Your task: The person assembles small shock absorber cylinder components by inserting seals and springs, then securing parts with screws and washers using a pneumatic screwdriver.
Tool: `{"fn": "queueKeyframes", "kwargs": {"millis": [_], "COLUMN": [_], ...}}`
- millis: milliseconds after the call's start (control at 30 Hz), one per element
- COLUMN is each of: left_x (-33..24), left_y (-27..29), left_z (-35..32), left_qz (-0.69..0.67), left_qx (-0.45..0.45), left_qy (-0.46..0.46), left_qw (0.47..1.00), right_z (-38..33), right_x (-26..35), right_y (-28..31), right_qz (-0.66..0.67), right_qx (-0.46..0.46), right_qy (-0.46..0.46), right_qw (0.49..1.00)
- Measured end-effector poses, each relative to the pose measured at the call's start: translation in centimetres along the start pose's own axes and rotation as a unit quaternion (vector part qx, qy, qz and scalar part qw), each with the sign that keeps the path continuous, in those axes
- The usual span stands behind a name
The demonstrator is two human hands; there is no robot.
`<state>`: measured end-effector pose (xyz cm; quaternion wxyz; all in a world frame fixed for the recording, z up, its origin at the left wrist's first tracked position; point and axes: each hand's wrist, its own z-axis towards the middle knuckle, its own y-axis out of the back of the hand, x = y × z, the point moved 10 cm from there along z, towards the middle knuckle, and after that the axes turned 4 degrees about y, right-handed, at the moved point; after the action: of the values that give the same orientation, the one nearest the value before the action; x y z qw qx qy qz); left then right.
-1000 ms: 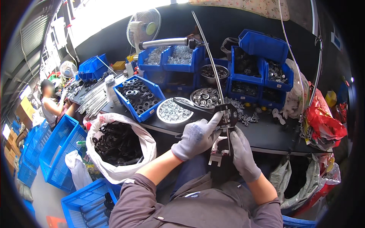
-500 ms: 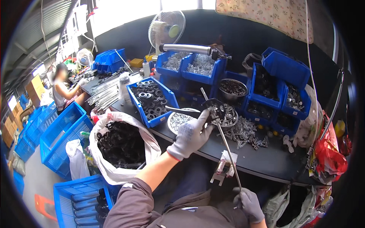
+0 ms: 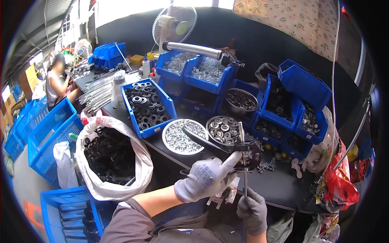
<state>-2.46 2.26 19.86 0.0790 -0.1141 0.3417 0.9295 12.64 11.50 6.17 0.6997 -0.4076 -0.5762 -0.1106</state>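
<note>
Gloved in grey, my left hand point(image 3: 206, 178) is closed around a black handle piece with a long curved lever point(image 3: 199, 139) and a dark plate. A thin metal rod point(image 3: 245, 184) passes upright through this piece, its tip rising above the plate. Below, my right hand point(image 3: 253, 210), also gloved, wraps its fingers around the rod's lower part. Just beyond the lever are a white bowl of small metal parts point(image 3: 184, 153) and a metal bowl of round washers point(image 3: 223, 139). Part of the handle piece is hidden behind my left fingers.
A blue bin of black rings point(image 3: 168, 123) stands on the table, with more blue bins point(image 3: 233, 77) of springs behind. A white sack of black parts point(image 3: 139, 188) stands at left. A silver cylinder tool point(image 3: 192, 49) hangs overhead. A co-worker point(image 3: 58, 83) sits far left.
My left hand has come down and nearer with the handle piece. My right hand is now closer to it along the rod, which has turned more upright. The whole view has shifted.
</note>
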Motion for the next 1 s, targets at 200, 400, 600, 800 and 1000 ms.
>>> {"fn": "queueKeyframes", "kwargs": {"millis": [200,400,600,800,1000], "left_x": [1.8,0.9,0.7,0.9,0.4], "left_y": [1.4,1.3,1.5,1.2,1.5], "left_z": [2.0,2.6,3.1,3.3,3.3], "left_qz": [-0.009,0.005,0.015,0.004,0.003], "left_qx": [-0.065,-0.029,-0.016,0.007,0.033], "left_qy": [0.005,-0.011,-0.015,-0.004,-0.011], "left_qw": [0.998,0.999,1.0,1.0,0.999], "right_z": [-0.4,0.0,0.5,0.3,-0.1], "right_x": [1.3,1.2,0.6,-0.8,-1.0], "right_y": [1.1,1.7,1.5,1.7,1.2], "right_qz": [-0.16,-0.106,-0.026,0.04,0.072], "right_qx": [-0.025,-0.021,0.023,0.023,0.064], "right_qy": [0.139,0.138,0.098,0.001,-0.007], "right_qw": [0.977,0.984,0.995,0.999,0.995]}}
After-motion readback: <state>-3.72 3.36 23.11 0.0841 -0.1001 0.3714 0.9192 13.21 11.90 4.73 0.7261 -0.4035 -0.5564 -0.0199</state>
